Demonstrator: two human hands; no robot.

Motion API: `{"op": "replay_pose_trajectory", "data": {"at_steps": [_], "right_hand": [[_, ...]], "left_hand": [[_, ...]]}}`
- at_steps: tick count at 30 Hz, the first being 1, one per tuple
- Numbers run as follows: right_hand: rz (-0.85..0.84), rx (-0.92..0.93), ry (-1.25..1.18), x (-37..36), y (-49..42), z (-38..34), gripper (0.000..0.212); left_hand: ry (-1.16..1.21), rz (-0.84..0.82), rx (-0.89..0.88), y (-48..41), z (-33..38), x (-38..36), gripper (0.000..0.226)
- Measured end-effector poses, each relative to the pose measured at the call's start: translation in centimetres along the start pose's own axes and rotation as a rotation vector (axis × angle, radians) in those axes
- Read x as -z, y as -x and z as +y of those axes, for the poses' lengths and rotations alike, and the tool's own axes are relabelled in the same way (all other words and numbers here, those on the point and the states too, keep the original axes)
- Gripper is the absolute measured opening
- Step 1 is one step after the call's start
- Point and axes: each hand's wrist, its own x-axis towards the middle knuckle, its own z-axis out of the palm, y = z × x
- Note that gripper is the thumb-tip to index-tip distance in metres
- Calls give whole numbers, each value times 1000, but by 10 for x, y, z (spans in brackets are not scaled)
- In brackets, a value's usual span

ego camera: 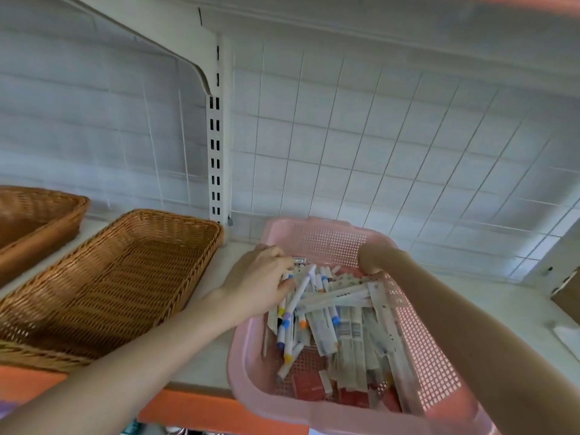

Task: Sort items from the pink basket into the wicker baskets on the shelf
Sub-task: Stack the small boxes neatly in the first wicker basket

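Pink basket point(423, 340) at 5 o'clock on shelf point(207, 372), long side running toward 12. Inside: loose heap of markers point(292, 324) at its 9 o'clock side, paper sleeves point(351, 328) from centre to 3.

Left hand point(260, 277) at the heap's 10 o'clock, fingers curled round a small bundle of markers. Right hand point(373, 255) at the basket's 12 o'clock end, back turned to camera. Fingers hidden, grip not determinable.

Handling, judged: markers light, stiff, smooth-barrelled and likely to roll or slip out of a loose bundle. Best taken mid-barrel, several side by side. Sleeves light, thin, probably easily creased.

Nearest wicker basket point(110, 293) at 9 o'clock, bottom bare. Second wicker basket point(47, 199) further toward 10. Slotted upright point(216, 136) at 12 between the pink and near baskets. Cardboard box point(565, 296) at 3. In the way: only the pink rim and the near wicker wall to lift over.
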Motion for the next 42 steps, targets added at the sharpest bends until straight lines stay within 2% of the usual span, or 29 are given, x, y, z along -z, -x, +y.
{"op": "replay_pose_trajectory", "data": {"at_steps": [7, 11, 13, 18, 23, 27, 30, 34, 38, 42], "right_hand": [[-144, -37, -135, 0, -9, 1, 8], [-115, -39, -224, 1, -9, 1, 6], [-80, -34, -370, 3, -8, 4, 3], [71, 11, -791, 8, 8, 17, 20], [43, 121, -1223, 9, 45, 29, 34], [62, 175, -1477, 5, 72, 32, 26], [142, 166, -1476, 1, 93, 32, 29], [227, 107, -1473, -5, 120, 22, 22], [261, 117, -1423, -15, 148, 12, 20], [254, 154, -1244, -31, 165, 1, 18]], "left_hand": [[1, 20, -13, 0, 0, 0, 37], [-5, 17, -25, 0, 0, 1, 37], [-4, 10, -32, 0, 0, 2, 37], [-15, -21, -60, -2, -1, 3, 39], [-33, -79, -109, -9, 2, 7, 40], [53, -117, -124, -20, 8, 13, 36], [99, -157, -177, -24, 17, 12, 34], [127, -279, -288, -21, 35, 5, 33], [173, -505, -355, -12, 49, 2, 21], [108, -673, -440, -3, 55, -2, 18]]}}
